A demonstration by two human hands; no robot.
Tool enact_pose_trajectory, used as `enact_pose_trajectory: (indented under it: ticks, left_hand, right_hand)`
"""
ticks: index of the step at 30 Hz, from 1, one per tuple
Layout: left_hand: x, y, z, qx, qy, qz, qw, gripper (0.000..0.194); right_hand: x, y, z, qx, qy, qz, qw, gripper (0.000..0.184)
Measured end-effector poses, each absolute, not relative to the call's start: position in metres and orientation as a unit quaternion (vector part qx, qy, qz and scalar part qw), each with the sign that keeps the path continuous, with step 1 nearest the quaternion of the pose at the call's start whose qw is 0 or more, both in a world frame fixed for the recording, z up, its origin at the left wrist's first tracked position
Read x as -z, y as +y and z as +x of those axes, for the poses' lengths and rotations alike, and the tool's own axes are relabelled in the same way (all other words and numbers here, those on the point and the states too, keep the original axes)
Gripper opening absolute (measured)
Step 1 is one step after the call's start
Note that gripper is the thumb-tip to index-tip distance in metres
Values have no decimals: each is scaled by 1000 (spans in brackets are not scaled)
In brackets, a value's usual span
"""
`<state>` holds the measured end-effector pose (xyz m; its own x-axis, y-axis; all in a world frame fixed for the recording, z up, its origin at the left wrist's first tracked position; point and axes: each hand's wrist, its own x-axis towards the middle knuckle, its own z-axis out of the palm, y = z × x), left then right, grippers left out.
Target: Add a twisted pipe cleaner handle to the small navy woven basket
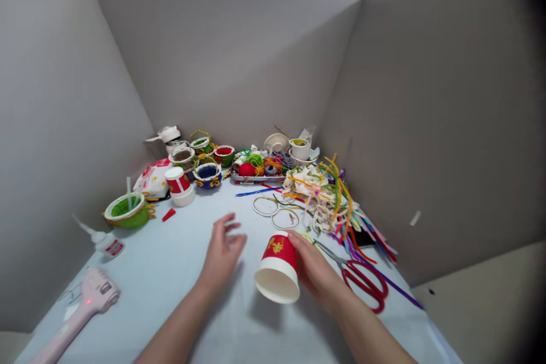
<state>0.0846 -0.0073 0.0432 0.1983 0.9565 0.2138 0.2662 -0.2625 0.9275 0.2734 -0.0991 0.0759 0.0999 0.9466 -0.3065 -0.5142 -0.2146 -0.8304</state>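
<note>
My right hand (316, 268) grips a red and white paper cup (278, 271), tilted with its open mouth toward me, just above the table. My left hand (222, 251) hovers open to the left of the cup, fingers spread, holding nothing. Red-handled scissors (362, 278) lie on the table right beside my right wrist. Two thin paper rings (275, 211) lie just beyond the cup.
A pink glue gun (81, 307) and a glue bottle (104, 242) lie near left. A green-wrapped cup (126, 209), another red cup (179, 185), decorated cups (207, 173), a tray of yarn (258, 168) and a pile of pipe cleaners (333, 199) fill the back. Grey partition walls (239, 62) enclose the table.
</note>
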Motion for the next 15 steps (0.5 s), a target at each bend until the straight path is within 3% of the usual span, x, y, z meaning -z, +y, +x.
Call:
enact_pose_trajectory:
  ticks: [2, 5, 7, 9, 11, 13, 15]
  left_hand:
    - [-39, -49, 93, -381, 354, 718, 464, 62]
    - [-31, -83, 94, -356, 281, 783, 426, 87]
    - [-22, -90, 93, -363, 260, 786, 429, 80]
    - [-10, -90, 92, -402, 281, 749, 446, 59]
    - [2, -90, 92, -447, 338, 691, 456, 45]
    - [10, -91, 91, -456, 385, 657, 461, 50]
    - [11, -92, 89, -462, 409, 648, 446, 58]
  right_hand:
    - [-68, -107, 267, -631, -210, -457, 591, 27]
    - [-60, -119, 251, -642, -212, -449, 584, 28]
    - [-60, -125, 245, -653, -257, -459, 544, 36]
    - [-62, -129, 254, -629, -343, -495, 492, 47]
    - [-64, -132, 280, -517, -437, -576, 459, 52]
    - [-64, -137, 321, -285, -487, -699, 439, 40]
    - [-59, -143, 367, -67, -485, -794, 360, 34]
